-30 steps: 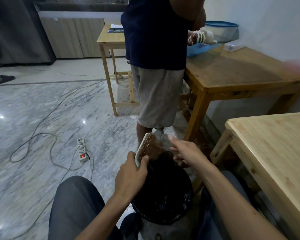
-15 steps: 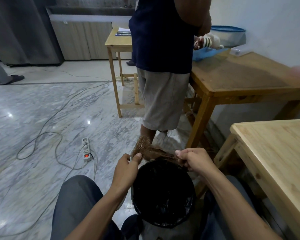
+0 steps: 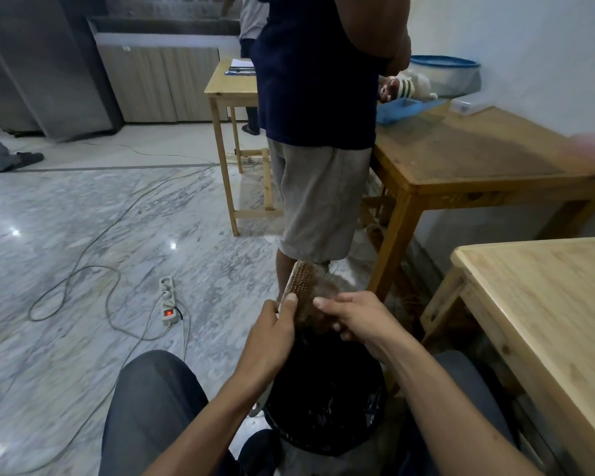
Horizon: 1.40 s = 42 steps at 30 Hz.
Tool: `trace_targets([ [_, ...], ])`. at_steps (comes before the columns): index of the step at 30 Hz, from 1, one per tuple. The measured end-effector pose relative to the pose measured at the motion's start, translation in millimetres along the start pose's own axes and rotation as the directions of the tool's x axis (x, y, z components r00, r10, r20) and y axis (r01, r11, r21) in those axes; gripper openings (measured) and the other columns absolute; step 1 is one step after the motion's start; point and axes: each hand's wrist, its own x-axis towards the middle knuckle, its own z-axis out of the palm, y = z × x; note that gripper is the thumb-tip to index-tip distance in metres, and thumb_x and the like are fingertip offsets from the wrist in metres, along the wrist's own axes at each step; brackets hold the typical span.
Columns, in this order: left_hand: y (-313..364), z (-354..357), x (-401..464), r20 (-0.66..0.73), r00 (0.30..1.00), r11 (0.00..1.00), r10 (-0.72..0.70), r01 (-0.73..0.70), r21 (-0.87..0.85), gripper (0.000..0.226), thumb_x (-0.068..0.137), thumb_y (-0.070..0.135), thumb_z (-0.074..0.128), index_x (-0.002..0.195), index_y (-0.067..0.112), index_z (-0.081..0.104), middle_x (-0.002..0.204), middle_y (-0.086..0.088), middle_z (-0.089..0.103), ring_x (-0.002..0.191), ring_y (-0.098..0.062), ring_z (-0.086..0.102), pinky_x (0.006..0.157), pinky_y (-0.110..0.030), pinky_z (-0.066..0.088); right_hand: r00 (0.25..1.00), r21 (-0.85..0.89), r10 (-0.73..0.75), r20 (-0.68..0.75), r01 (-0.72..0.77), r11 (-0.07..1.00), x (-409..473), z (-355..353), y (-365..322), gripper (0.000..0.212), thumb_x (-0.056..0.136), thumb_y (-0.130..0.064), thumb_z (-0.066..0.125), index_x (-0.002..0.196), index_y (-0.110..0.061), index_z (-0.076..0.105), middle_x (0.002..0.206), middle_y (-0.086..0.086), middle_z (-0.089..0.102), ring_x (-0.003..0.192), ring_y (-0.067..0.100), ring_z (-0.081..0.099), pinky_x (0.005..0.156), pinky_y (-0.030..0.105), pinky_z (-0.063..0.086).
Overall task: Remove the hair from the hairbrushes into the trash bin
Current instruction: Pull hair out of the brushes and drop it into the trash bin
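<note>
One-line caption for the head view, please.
Left hand holds a hairbrush over the trash bin while right hand pulls hair.

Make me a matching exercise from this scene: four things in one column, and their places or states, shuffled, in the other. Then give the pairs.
Things:
1. hairbrush
2. trash bin
3. power strip
4. blue tray

Places or states:
A. on the dark wooden table
B. lying on the marble floor, red switch lit
C. gripped by the left hand, bristles matted with brown hair
D. lined with a black bag, between the seated person's knees

Pairs: 1-C, 2-D, 3-B, 4-A
</note>
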Motion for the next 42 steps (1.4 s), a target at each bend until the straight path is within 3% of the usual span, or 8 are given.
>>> trace_targets([
  [8,-11.4,-29.0,24.1,-0.075,0.982,0.92,-0.171,0.131,-0.369,0.049,0.101,0.055,0.045,0.112,0.007,0.052,0.068,-0.005,0.038,0.047,-0.015,0.033,0.046,-0.028,0.026,0.988,-0.102,0.082,-0.133,-0.096,0.99,-4.6,-33.7,8.9,0.018,0.088,-0.023,0.08,0.074,-0.012,0.078,0.059,-0.003,0.067,0.044,0.006,0.045,0.038,0.017,0.033],
  [14,-12.0,-16.6,18.6,-0.074,0.995,0.975,-0.068,0.05,-0.217,0.055,0.093,0.069,0.045,0.096,0.014,0.049,0.068,-0.018,0.04,0.053,-0.032,0.049,0.054,-0.034,0.032,0.977,-0.258,0.118,-0.178,-0.162,0.953,-2.6,-35.8,10.7,0.005,0.091,-0.022,0.076,0.095,-0.02,0.076,0.077,0.004,0.07,0.062,0.014,0.056,0.043,0.022,0.038],
  [19,1.1,-5.0,8.6,-0.033,0.998,0.997,0.047,-0.049,-0.063,0.052,0.093,0.071,0.04,0.092,0.02,0.05,0.068,0.006,0.043,0.057,-0.014,0.041,0.062,-0.037,0.034,0.982,-0.145,0.042,-0.186,-0.07,0.987,-0.2,-23.0,-3.2,0.02,0.088,-0.03,0.066,0.106,-0.025,0.071,0.072,0.004,0.056,0.057,0.015,0.05,0.045,0.025,0.034],
  [24,18.8,-1.6,8.5,-0.018,0.997,0.993,0.072,-0.074,-0.092,0.048,0.093,0.068,0.045,0.089,0.021,0.054,0.063,0.008,0.05,0.052,-0.011,0.044,0.055,-0.033,0.034,0.999,0.045,-0.002,0.049,0.0,0.999,-1.2,-12.7,-5.0,0.058,0.082,-0.042,0.081,0.133,-0.023,0.061,0.103,-0.002,0.072,0.047,0.003,0.045,0.042,0.019,0.031],
  [27,24.8,-2.6,8.6,0.009,0.997,0.993,0.071,-0.07,-0.095,0.046,0.093,0.065,0.048,0.087,0.021,0.056,0.062,0.006,0.052,0.049,-0.01,0.046,0.051,-0.032,0.033,0.977,0.087,-0.052,0.209,0.035,0.996,-5.1,-6.9,1.3,0.045,0.083,-0.032,0.084,0.124,-0.021,0.069,0.097,-0.002,0.072,0.052,0.005,0.042,0.044,0.018,0.029],
  [32,35.7,-15.6,9.0,-0.029,0.999,0.991,0.024,-0.028,-0.129,0.045,0.097,0.061,0.046,0.089,0.017,0.053,0.062,0.002,0.048,0.044,-0.011,0.042,0.044,-0.027,0.031,0.989,-0.026,-0.085,0.124,0.089,0.996,-9.1,-6.0,13.7,0.019,0.086,-0.031,0.081,0.071,-0.019,0.078,0.052,-0.006,0.053,0.044,0.006,0.042,0.044,0.018,0.031],
  [38,45.0,-23.4,11.6,-0.089,0.996,0.975,0.013,-0.032,-0.218,0.042,0.1,0.055,0.048,0.08,0.018,0.046,0.05,0.005,0.035,0.035,-0.01,0.031,0.041,-0.026,0.023,0.993,-0.558,-0.108,-0.037,0.069,0.827,-1.2,-24.6,27.3,0.018,0.089,-0.038,0.077,0.082,-0.022,0.08,0.083,-0.006,0.075,0.083,0.008,0.069,0.071,0.025,0.05],
  [42,45.7,-21.6,6.6,-0.079,0.996,0.981,0.036,-0.05,-0.188,0.044,0.099,0.057,0.048,0.096,0.014,0.058,0.053,0.004,0.04,0.036,-0.009,0.033,0.041,-0.026,0.025,0.983,-0.619,0.007,-0.182,-0.12,0.776,8.3,-30.9,33.7,0.017,0.084,-0.037,0.082,0.077,-0.021,0.082,0.088,-0.004,0.076,0.088,0.014,0.07,0.086,0.038,0.059],
])
